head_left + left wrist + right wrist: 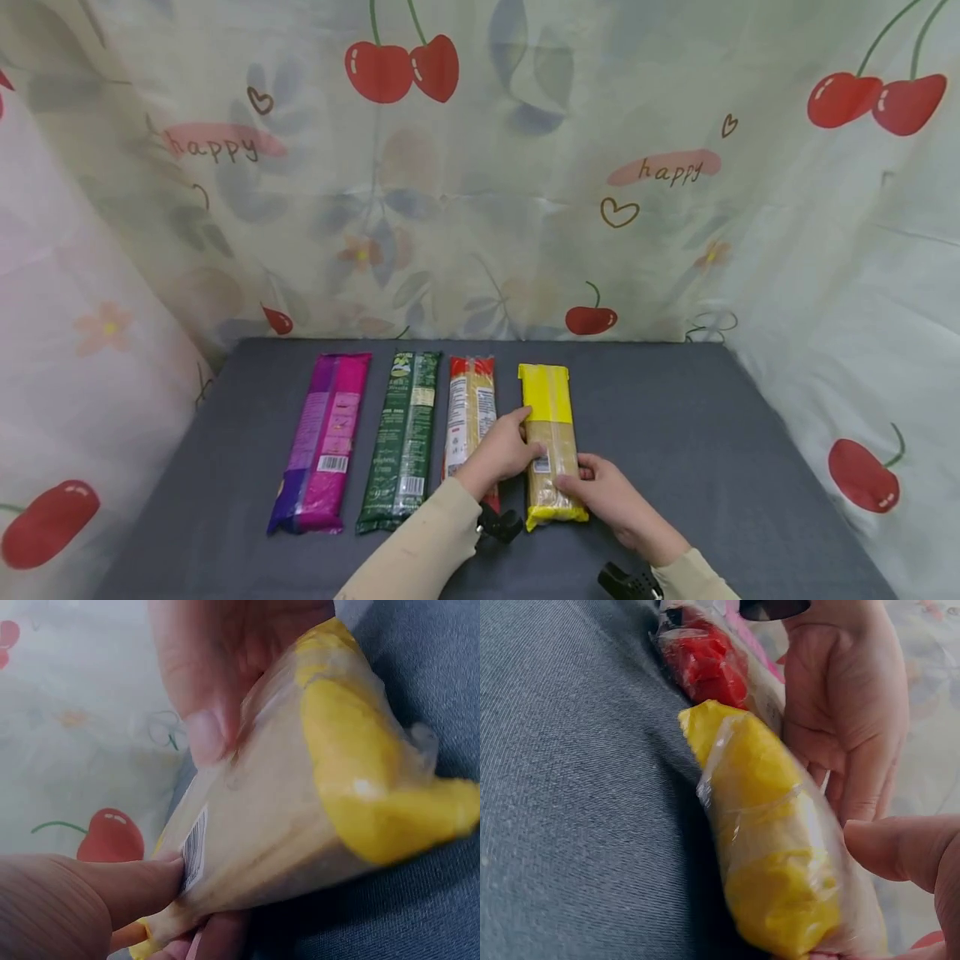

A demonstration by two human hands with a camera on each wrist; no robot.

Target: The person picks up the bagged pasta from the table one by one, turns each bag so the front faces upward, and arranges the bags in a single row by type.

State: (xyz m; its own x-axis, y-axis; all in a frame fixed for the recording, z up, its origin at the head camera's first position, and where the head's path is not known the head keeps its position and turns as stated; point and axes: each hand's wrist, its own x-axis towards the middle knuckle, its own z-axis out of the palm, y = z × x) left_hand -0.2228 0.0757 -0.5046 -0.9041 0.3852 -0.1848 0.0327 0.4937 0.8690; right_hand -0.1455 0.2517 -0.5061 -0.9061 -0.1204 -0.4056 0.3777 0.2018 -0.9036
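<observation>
Head view: pink pack [330, 442], green pack [397, 442] and red pack [471, 404] stand in a row on the surface [675, 417], with yellow pack [553, 475] at the right end.
Left hand [504, 446]: grips the yellow pack's left edge, thumb by the barcode [193, 851].
Right hand [611, 496]: grips its right edge near the lower end, thumb on top.
Done: lining up looks nearly complete; pink, green and red appear set.
Left: yellow is not yet let go, and may need a final straightening.
Hidden: left arm covers part of red; fingers beneath yellow mostly unseen.
Unclear: whether yellow lies fully flat; print blurred up close; right fingers cut off in the right wrist view.
</observation>
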